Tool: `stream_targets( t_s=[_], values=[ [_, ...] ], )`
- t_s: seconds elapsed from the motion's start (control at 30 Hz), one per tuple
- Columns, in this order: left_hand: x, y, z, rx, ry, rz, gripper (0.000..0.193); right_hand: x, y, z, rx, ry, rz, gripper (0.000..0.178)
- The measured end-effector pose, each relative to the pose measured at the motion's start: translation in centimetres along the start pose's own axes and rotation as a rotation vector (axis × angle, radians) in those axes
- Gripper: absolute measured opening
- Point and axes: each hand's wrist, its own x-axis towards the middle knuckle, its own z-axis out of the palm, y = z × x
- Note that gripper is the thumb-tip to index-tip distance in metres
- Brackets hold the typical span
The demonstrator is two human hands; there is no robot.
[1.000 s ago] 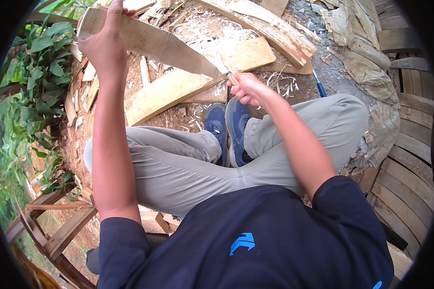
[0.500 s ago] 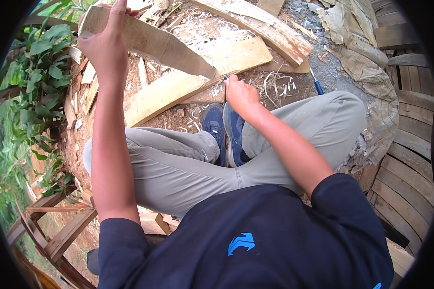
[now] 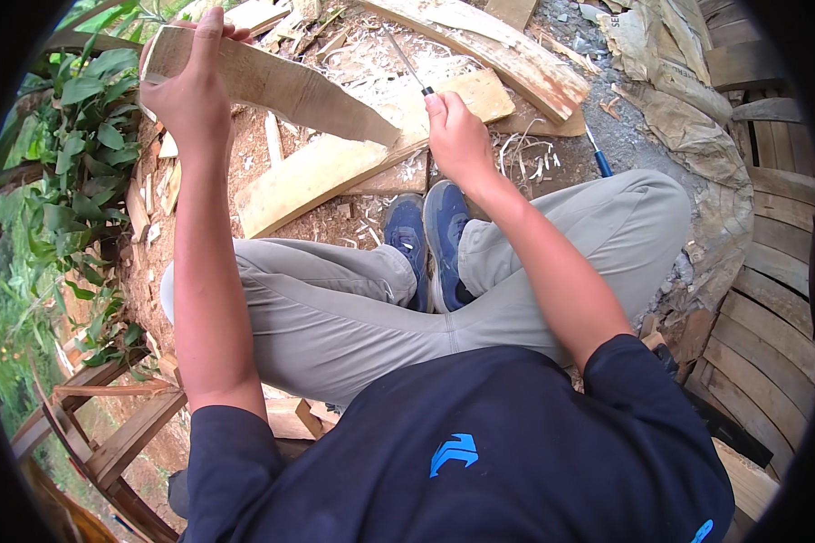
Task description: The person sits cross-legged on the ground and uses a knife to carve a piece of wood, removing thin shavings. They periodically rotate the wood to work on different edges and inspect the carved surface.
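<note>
My left hand (image 3: 193, 95) grips the top end of a long, tapered piece of wood (image 3: 281, 90) that slants down to a point resting on a pale flat board (image 3: 335, 167). My right hand (image 3: 457, 136) is closed round the handle of a knife whose thin blade (image 3: 406, 61) points up and away, lifted off the wood. I sit with my legs in grey trousers crossed and my blue shoes (image 3: 430, 240) below the board.
Pale shavings (image 3: 371, 68) and offcut planks (image 3: 507, 54) lie ahead. A blue-handled tool (image 3: 599, 158) lies on the ground right of my knee. Leafy plants (image 3: 72, 172) stand at the left, a curved wooden slat structure (image 3: 770, 299) at the right.
My right hand has swung the knife from low near the pointed tip of the wood up and back, so the blade now points away. The left hand holds the wood steady.
</note>
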Motion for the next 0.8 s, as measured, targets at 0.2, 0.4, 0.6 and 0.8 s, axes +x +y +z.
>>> stream_targets(
  t_s=[0.2, 0.4, 0.6, 0.8],
  values=[
    [-0.1, -0.1, 1.1, 0.002, -0.025, 0.024, 0.022, -3.7, 5.3, 3.6, -0.339, -0.226, 0.047, 0.041],
    [-0.5, 0.4, 1.2, 0.000, -0.049, 0.019, 0.022, -1.6, 5.7, 3.7, -0.307, -0.450, 0.231, 0.047],
    [-0.3, 0.4, 0.5, -0.002, -0.068, 0.010, 0.023, -0.2, 4.1, 3.0, -0.116, -0.177, 0.126, 0.049],
    [-0.4, 0.6, -0.2, -0.062, -0.207, -0.042, 0.025, -2.1, -2.3, -1.3, 0.123, 0.012, -0.037, 0.039]
  ],
)
